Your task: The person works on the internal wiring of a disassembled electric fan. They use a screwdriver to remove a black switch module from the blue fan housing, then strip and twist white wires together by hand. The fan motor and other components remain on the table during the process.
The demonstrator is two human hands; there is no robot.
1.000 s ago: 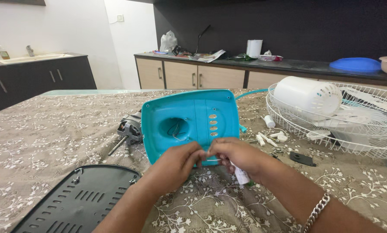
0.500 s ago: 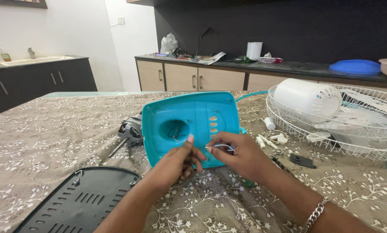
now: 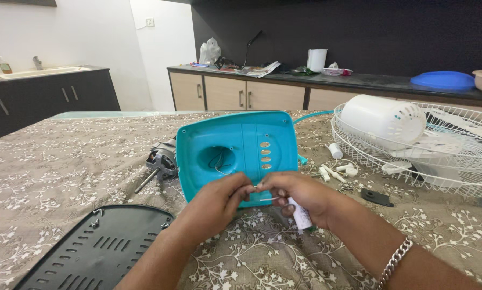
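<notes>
Floral tablecloth [image 3: 63, 177], fan bits everywhere.
Both my left hand [image 3: 217, 201] and right hand [image 3: 300, 194] are pinched on a thin white wire [image 3: 268, 199], teal plastic fan base [image 3: 238, 153] right behind them.

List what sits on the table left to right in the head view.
Black vented plate → grey motor → teal fan base → small white plastic parts → white wire fan guard.

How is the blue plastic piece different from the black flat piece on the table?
The teal plastic housing stands tilted up on its edge, while the black slotted panel lies flat on the table. The housing has a round hollow and small oval holes; the panel has rows of thin slots. Both hands touch the housing; neither touches the panel. Both rest on the flowery tablecloth.
</notes>
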